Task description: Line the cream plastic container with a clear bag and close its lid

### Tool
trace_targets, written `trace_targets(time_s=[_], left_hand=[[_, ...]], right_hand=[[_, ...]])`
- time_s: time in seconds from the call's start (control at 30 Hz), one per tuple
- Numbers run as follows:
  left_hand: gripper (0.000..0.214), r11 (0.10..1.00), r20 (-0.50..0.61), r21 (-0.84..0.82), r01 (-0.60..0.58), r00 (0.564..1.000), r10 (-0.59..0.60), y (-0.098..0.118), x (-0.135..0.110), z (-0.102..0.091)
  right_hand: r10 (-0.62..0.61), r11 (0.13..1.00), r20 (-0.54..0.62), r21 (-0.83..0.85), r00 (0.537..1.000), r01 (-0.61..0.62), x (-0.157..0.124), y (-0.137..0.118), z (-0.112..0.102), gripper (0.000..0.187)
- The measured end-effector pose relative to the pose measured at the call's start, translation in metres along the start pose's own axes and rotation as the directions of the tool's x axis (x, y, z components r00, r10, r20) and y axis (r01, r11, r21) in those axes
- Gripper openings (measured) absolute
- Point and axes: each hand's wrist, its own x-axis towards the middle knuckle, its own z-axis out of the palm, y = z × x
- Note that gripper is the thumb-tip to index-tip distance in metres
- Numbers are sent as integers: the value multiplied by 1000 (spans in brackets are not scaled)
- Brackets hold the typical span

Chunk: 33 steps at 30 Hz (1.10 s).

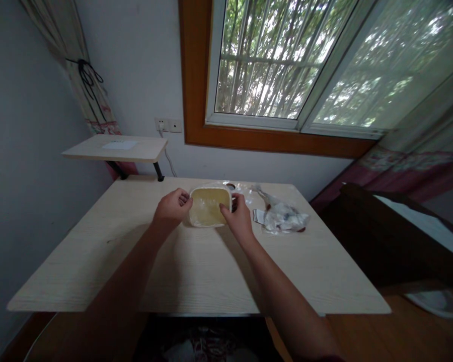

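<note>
A pale yellow rectangular container (207, 206) with a whitish rim is held up over the middle of the desk, its open side facing me. My left hand (172, 207) grips its left rim between thumb and curled fingers. On the opposite side, my right hand (238, 213) is closed on the right edge, the thumb reaching inside and the fingers behind the wall. Right of that hand lies a clear plastic bag (285, 216) with its neck gathered; what is in it is hard to make out.
The light wood desk (211, 281) carries a small raised shelf (147, 147) at back left with a white paper (120, 145) on it. Behind the container lies clear plastic wrap (243, 190) near a cable hole (230, 186). Wall sockets (168, 125) and a window (272, 60) are beyond.
</note>
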Motion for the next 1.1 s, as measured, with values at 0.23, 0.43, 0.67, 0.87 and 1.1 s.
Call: trace_targets(time_s=[0.23, 0.43, 0.67, 0.87, 1.1], left_hand=[[15, 998, -95, 56, -42, 994, 47, -6, 2, 1], [19, 774, 137, 305, -555, 830, 541, 13, -8, 11], [27, 762, 562, 308, -569, 756, 337, 20, 16, 42], [31, 773, 653, 397, -495, 744, 142, 24, 31, 58], [31, 754, 671, 480, -449, 741, 15, 30, 47, 74]], right_hand=[[-28, 997, 57, 74, 998, 24, 0, -1, -3, 28], [-40, 992, 57, 122, 998, 32, -2, -6, -1, 36], [-79, 948, 131, 318, 988, 33, -6, -4, 2, 48], [-7, 865, 177, 495, 984, -83, -3, 1, 2, 49], [130, 750, 294, 595, 947, -288, -5, 5, 3, 48]])
